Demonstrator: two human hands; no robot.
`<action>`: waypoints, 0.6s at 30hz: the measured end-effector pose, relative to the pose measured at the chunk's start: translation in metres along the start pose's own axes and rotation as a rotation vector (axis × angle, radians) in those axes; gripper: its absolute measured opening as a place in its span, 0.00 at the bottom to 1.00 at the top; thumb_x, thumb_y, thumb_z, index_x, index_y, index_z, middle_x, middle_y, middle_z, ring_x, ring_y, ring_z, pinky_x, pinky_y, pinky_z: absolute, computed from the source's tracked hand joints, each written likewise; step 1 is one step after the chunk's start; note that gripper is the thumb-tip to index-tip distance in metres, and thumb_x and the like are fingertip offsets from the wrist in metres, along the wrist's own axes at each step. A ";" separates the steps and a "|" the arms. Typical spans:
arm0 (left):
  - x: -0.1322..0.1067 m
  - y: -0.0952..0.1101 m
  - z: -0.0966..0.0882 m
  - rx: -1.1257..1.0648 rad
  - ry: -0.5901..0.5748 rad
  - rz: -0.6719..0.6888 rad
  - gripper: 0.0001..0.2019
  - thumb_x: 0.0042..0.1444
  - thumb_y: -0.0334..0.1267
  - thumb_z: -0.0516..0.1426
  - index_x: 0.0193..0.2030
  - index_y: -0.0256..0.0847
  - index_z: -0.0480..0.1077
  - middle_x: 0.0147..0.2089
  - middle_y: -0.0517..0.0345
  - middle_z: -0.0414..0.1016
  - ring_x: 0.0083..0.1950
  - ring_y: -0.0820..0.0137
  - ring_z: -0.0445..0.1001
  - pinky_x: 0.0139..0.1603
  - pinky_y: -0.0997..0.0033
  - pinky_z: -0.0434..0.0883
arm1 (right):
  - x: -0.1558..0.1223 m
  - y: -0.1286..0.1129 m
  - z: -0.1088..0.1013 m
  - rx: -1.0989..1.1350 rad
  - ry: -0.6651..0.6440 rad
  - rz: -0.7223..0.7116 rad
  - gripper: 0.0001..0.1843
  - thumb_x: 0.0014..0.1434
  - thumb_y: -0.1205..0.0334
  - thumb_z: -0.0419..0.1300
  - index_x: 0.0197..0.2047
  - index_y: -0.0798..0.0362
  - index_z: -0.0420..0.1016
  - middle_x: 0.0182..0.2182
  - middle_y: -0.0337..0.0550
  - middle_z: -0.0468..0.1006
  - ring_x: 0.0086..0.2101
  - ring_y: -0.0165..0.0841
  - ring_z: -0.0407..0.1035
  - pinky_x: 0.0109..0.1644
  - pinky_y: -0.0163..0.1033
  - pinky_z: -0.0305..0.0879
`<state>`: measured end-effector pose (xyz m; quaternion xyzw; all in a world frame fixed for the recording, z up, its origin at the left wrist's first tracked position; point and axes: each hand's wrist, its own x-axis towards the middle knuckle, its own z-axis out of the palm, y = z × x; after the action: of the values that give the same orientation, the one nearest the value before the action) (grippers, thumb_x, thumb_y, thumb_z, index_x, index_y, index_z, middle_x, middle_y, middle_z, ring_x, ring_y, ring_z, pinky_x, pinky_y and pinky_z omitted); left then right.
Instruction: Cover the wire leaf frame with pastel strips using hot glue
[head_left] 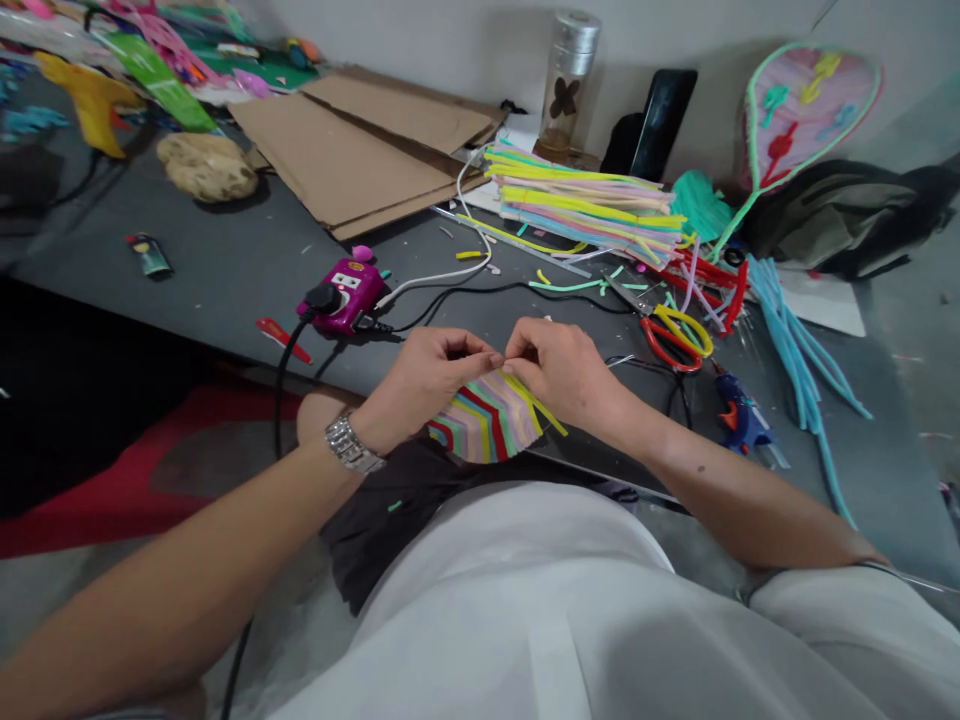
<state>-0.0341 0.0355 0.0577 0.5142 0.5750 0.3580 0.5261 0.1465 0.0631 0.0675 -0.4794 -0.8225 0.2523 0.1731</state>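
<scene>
We sit at a long grey worktable [225,285], our pale top [525,620] filling the bottom of the view and dark shorts [390,525] showing beneath our hands. Against the far wall lie flattened cardboard sheets [360,150], and to the right stand a dark backpack [847,220] and a pink racket-shaped frame [806,115] edged in green. Beside the cardboard sits a thick bundle of multicoloured pipe cleaners [585,205], with a glass tumbler [568,80] and a black phone [664,125] behind it. Loose blue pipe cleaners [795,350] trail over the table's right side.

Our left hand [427,385] and right hand [562,370] are held close together in front of the table edge, both curled into tight pinches, their fingertips [499,358] almost meeting. Together they grip the top edge of a striped pipe-cleaner panel [484,425], which hangs just below them above our lap, its rows of pink, red, green and yellow forming chevrons. Yellow ends [536,405] stick out from its right side.

Nearer our hands, a magenta power strip [345,297] sits to the left, with a blue glue gun [739,415] and red-and-yellow-handled scissors [675,338] to the right. A metal watch [349,443] circles our left wrist
</scene>
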 end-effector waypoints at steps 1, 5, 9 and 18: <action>0.000 -0.001 -0.001 -0.006 0.003 -0.005 0.14 0.47 0.47 0.68 0.28 0.36 0.76 0.25 0.61 0.74 0.27 0.74 0.67 0.28 0.75 0.65 | -0.003 0.002 -0.001 -0.004 0.043 -0.038 0.04 0.59 0.68 0.63 0.33 0.51 0.73 0.30 0.39 0.79 0.32 0.34 0.69 0.37 0.40 0.57; 0.002 -0.008 -0.004 -0.038 0.032 0.005 0.15 0.46 0.48 0.68 0.30 0.36 0.77 0.27 0.58 0.76 0.28 0.71 0.70 0.29 0.74 0.66 | -0.027 0.013 -0.003 -0.079 0.393 -0.287 0.02 0.64 0.64 0.63 0.38 0.51 0.74 0.38 0.45 0.80 0.41 0.38 0.72 0.44 0.43 0.62; 0.003 -0.019 -0.005 -0.059 0.100 0.030 0.14 0.47 0.47 0.67 0.31 0.36 0.78 0.28 0.57 0.76 0.29 0.70 0.71 0.30 0.74 0.67 | -0.058 0.025 0.010 -0.155 0.504 -0.397 0.06 0.67 0.68 0.60 0.36 0.51 0.75 0.34 0.44 0.79 0.36 0.36 0.71 0.41 0.42 0.63; -0.004 -0.022 -0.005 -0.100 0.136 0.011 0.15 0.49 0.49 0.69 0.33 0.37 0.80 0.29 0.57 0.76 0.30 0.69 0.72 0.31 0.73 0.70 | -0.066 0.030 0.043 -0.358 0.513 -0.426 0.11 0.69 0.71 0.56 0.39 0.55 0.79 0.34 0.45 0.81 0.35 0.35 0.69 0.39 0.42 0.61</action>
<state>-0.0436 0.0276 0.0386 0.4652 0.5877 0.4232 0.5090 0.1762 0.0069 0.0121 -0.3678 -0.8647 -0.0657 0.3356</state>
